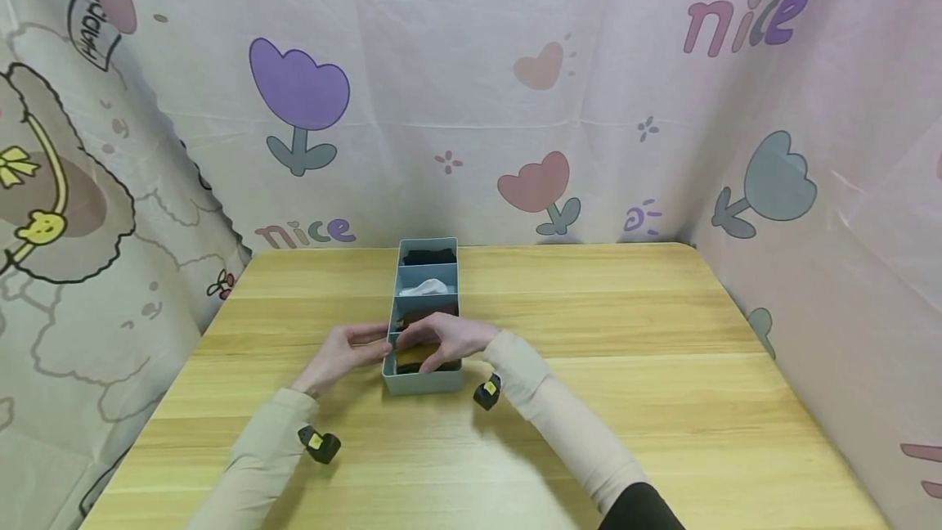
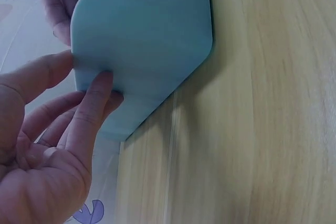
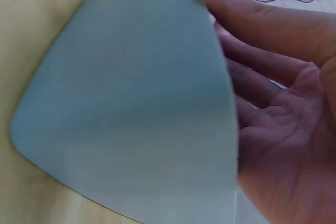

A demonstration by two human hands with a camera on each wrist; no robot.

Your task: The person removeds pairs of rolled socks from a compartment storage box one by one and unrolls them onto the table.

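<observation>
A long blue-grey divided box (image 1: pixel 423 384) stands on the table, its compartments in a row from front to back. My left hand (image 1: pixel 353 354) touches the box's left side; in the left wrist view its fingers (image 2: pixel 89 108) lie fairly straight against the outer wall, at the rim. Over the front compartments reaches my right hand (image 1: pixel 449 338), fingers bent down inside and thumb low in the front one. Its fingertips are hidden by the wall in the right wrist view, so whether they pinch anything does not show. Dark cloth-like stuff (image 1: pixel 408 368) lies in the front compartment.
Behind the right hand, a compartment holds a dark brown item (image 1: pixel 403 321), partly covered. Farther back sit a white folded cloth-like item (image 1: pixel 427 288) and a black one (image 1: pixel 429 257). The wooden table (image 1: pixel 625 366) ends at a printed curtain (image 1: pixel 441 88) at the back and sides.
</observation>
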